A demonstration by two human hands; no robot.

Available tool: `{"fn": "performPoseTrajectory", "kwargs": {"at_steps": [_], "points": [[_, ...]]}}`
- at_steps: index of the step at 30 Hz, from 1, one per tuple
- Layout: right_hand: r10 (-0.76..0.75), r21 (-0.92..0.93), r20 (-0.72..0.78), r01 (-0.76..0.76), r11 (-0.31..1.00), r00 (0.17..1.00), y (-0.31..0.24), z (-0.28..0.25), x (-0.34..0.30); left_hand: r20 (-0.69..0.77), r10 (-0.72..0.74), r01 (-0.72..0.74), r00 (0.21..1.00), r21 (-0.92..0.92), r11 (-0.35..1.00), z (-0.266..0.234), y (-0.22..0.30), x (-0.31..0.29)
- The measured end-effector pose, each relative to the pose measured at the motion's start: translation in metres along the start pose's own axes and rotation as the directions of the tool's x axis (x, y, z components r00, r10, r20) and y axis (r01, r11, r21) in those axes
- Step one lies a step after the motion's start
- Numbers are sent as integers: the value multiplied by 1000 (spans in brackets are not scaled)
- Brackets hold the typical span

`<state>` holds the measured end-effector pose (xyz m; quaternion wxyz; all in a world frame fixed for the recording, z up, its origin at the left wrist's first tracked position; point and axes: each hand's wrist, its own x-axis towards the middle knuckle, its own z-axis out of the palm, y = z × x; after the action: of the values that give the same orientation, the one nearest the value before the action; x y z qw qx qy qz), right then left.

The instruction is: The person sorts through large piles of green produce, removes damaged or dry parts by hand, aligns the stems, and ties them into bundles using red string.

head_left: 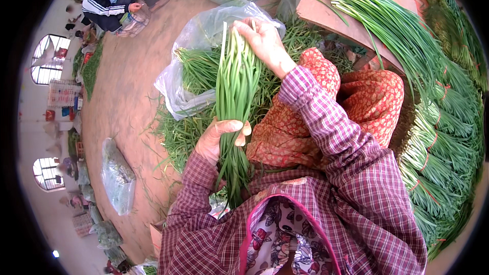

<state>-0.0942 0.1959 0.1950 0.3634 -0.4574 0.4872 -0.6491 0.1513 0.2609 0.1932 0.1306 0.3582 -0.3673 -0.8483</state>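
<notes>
A bunch of long green garlic chives [235,86] with pale stem ends stands upright in front of me. My left hand [219,137] is wrapped round its lower, leafy part. Up at the pale ends, my right hand [264,42] pinches some stems between thumb and fingers; the exact stems under the fingertips are partly hidden. Behind the bunch, a clear plastic bag [175,89] lies open with more chives [196,69] in it. Loose chive leaves [178,140] are heaped around the bag and by my knees.
A low wooden board [318,7] at the upper right bears a loose pile of chives [392,25]. Bundles tied with red bands [443,137] are stacked along my right. A filled plastic bag [118,175] lies on the floor at left. Another person [109,5] sits at the far left.
</notes>
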Motion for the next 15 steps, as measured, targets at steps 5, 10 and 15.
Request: {"fn": "performPoseTrajectory", "kwargs": {"at_steps": [5, 10, 15], "points": [[396, 364, -1, -368, 855, 918, -3, -29, 17, 38, 21, -21, 999, 17, 1000, -1, 0, -1], [43, 208, -140, -13, 978, 989, -20, -59, 6, 6, 92, -92, 996, -39, 995, -18, -3, -4], [39, -218, -52, -50, 975, 998, -39, -40, -21, -23, 123, -123, 992, 12, 992, -18, 1, -8]]}}
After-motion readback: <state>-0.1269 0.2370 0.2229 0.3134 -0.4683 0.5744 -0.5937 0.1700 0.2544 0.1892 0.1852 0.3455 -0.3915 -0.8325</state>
